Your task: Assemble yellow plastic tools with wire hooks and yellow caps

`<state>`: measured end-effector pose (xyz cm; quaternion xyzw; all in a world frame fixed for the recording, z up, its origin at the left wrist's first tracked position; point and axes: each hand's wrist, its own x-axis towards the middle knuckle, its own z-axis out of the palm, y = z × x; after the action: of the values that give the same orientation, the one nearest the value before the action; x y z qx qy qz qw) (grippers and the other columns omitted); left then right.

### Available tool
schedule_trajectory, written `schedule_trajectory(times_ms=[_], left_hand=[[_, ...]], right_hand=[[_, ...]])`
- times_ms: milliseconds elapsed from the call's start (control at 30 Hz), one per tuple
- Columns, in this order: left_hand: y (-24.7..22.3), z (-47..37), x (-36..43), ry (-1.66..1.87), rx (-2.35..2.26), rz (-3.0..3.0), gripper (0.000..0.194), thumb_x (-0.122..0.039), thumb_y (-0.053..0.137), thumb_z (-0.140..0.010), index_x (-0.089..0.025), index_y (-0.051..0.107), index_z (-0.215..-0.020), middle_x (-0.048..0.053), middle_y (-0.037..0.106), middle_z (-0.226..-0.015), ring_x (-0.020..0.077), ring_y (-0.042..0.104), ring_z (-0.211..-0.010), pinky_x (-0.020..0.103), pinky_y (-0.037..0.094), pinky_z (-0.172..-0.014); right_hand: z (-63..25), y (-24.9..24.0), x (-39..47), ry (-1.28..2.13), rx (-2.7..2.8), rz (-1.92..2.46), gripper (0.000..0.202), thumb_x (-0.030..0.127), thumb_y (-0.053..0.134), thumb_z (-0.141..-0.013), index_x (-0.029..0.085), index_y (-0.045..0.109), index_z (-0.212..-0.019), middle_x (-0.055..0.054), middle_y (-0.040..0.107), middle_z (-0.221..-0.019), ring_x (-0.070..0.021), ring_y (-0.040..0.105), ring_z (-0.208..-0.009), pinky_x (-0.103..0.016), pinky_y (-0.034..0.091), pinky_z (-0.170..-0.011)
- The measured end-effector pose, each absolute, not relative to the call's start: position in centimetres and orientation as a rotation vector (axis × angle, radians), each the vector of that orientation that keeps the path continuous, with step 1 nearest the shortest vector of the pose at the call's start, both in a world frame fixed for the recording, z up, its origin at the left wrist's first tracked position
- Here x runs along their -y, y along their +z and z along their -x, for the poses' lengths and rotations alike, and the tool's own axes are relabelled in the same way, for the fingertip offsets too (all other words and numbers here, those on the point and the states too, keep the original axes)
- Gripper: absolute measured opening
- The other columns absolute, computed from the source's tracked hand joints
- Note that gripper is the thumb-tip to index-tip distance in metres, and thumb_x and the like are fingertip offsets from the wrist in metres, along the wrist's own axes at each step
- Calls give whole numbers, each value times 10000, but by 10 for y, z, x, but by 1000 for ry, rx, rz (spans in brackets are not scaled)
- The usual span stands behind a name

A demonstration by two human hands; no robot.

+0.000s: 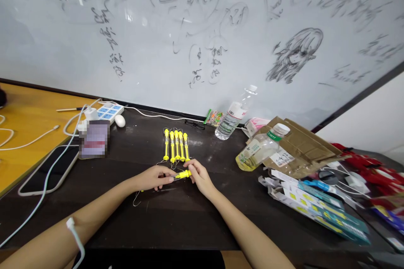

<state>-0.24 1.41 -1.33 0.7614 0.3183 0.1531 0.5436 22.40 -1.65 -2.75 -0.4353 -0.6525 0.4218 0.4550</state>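
Observation:
My left hand (154, 178) and my right hand (201, 178) are both closed on a yellow tube-shaped spring scale (183, 174), held low over the dark table. The fingers of my right hand grip its yellow end, while my left fingers pinch the clear part. Just beyond my hands, several more yellow spring scales (177, 146) with wire hooks lie side by side, pointing away from me. A bent wire hook (136, 200) and a bit of yellow show under my left wrist; what they belong to is hidden.
At right stand a water bottle (227, 121) and a tilted bottle of yellow drink (254, 151), beside a brown paper bag (298, 145) and an opened box (318, 206). At left are phones (52, 172), cables and a power strip (110, 112). A whiteboard (142, 50) rises behind.

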Motion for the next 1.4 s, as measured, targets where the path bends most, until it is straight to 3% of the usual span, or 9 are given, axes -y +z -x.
schedule_trajectory(times_ms=[267,500,800,1033,1233,1400], left_hand=[[-13,3,-14,364,-735,-1811,440,-499,533,-854,-218,623,-1180,23,589,-854,101,541,-625,188,498,-484],[-16,3,-15,364,-756,-1799,449,-502,541,-845,-213,623,-1180,19,590,-823,102,543,-609,191,491,-476],[-10,2,-13,355,-781,-1787,465,-500,552,-836,-201,618,-1185,19,586,-830,100,540,-610,181,485,-475],[-16,3,-15,358,-747,-1795,445,-498,543,-847,-214,621,-1181,15,594,-814,99,543,-607,182,490,-479],[-16,3,-15,368,-743,-1802,451,-501,545,-846,-210,621,-1182,19,592,-834,95,539,-600,185,486,-472],[-17,3,-16,364,-747,-1807,467,-518,542,-842,-208,619,-1183,20,590,-836,112,550,-630,207,507,-491]], right_hand=[[-224,-25,16,1096,1577,973,192,370,505,-864,205,542,-955,52,398,-657,-80,381,-484,-192,345,-427],[-225,-27,17,1060,1613,1068,247,407,458,-910,182,555,-944,74,384,-545,-71,364,-419,-192,300,-413],[-223,-22,16,1157,1493,943,183,307,559,-785,204,550,-936,48,414,-694,-61,386,-465,-179,359,-392],[-224,-25,15,1136,1551,1077,273,433,468,-893,176,560,-889,96,347,-472,-54,318,-345,-163,264,-332],[-224,-22,14,1212,1447,953,217,355,600,-776,192,560,-913,66,425,-662,-35,357,-404,-153,351,-331],[-224,-22,15,1233,1465,1023,278,440,469,-884,177,550,-920,100,366,-500,-42,295,-332,-147,295,-293]])
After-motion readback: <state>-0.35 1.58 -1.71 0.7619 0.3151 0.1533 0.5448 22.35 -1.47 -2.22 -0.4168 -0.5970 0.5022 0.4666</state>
